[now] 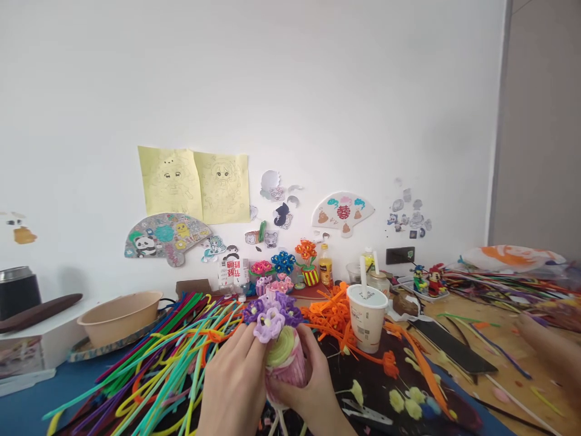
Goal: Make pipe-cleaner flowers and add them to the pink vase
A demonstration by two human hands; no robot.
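Note:
Both my hands are wrapped round a small pink-and-white pipe-cleaner flowerpot with a pale green round face turned toward me. Its left side is covered by my left hand, whose fingers reach up to the flowers. My right hand grips the other side, thumb across the front. Purple and lilac pipe-cleaner flowers stick out beyond the pot's top. A few pale stems hang below the pot, partly hidden by my hands.
Loose coloured pipe cleaners lie at left, orange ones behind. A lidded paper cup stands at right, near pliers and small yellow flowers. Another person's blurred hand is at far right. Finished flowerpots line the wall.

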